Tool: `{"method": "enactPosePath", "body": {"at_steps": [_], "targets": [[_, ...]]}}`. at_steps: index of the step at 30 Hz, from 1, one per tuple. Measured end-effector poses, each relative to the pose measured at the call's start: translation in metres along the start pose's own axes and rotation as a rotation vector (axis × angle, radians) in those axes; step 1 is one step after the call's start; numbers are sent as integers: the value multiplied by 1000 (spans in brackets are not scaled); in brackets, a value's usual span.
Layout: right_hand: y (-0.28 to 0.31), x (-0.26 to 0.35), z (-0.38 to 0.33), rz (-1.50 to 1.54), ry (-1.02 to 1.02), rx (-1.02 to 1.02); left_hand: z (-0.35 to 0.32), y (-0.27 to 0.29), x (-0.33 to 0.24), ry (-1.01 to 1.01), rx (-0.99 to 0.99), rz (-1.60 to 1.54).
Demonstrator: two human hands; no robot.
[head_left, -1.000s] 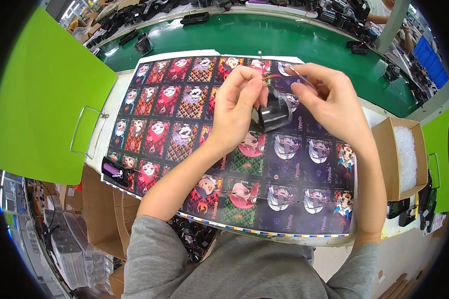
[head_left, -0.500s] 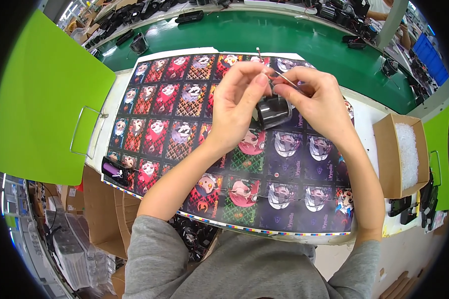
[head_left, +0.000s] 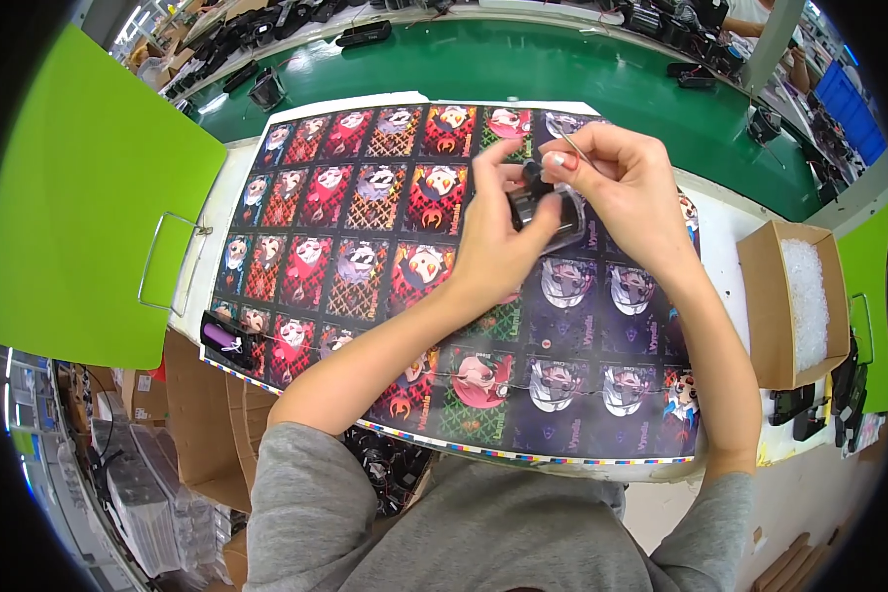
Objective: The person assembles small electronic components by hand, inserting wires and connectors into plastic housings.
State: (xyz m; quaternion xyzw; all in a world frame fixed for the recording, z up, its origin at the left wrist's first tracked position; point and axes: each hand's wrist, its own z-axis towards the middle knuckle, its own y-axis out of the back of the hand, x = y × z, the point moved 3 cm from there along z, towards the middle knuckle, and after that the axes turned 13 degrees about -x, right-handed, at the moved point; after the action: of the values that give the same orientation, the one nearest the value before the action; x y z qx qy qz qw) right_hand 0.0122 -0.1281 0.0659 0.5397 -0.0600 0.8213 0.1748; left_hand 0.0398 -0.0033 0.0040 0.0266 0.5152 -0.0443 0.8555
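My left hand (head_left: 498,222) is wrapped round a small black part with a clear, shiny cup-like housing (head_left: 566,219), its thumb lying across the front. Close above that part, the fingertips of my right hand (head_left: 627,187) are pinched together. A thin metal rod-like tool (head_left: 569,141) sticks out from between the right fingers, slanting up to the left. Something small and reddish shows at the right fingertips, perhaps a wire, too small to make out. Both hands are over a printed sheet of character cards (head_left: 365,266) covering the worktop.
At the sheet's left corner lies a black case with a purple cylinder (head_left: 221,336). A cardboard box of clear small pieces (head_left: 807,306) stands at right. Beyond the worktop runs a green conveyor belt (head_left: 464,64) carrying black units. A lime-green panel (head_left: 99,207) rises at left.
My left hand has shifted its grip from the upper end of the black part down round its body. The right hand stays close by with the thin tool. The belt's items have shifted slightly left.
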Motion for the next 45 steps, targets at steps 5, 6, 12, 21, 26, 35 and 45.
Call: {"method": "enactPosePath", "body": {"at_steps": [5, 6, 12, 21, 26, 35, 45], "targets": [[5, 1, 3, -142, 32, -46, 7, 3, -1, 193, 170, -194], [8, -2, 4, -142, 4, -48, 5, 1, -5, 249, 210, -270], [6, 0, 3, -57, -56, -66, -5, -5, -23, 774, 254, -647], [9, 4, 5, -96, -86, 109, 3, 6, -16, 347, 83, -200], [14, 0, 5, -278, -34, 192, 10, 10, -10, 433, 69, -316], [6, 15, -1, -415, 130, 208, 9, 11, -3, 125, 68, -46], [-1, 25, -13, -585, 456, 143, 11, 7, -9, -34, 5, 15]]}}
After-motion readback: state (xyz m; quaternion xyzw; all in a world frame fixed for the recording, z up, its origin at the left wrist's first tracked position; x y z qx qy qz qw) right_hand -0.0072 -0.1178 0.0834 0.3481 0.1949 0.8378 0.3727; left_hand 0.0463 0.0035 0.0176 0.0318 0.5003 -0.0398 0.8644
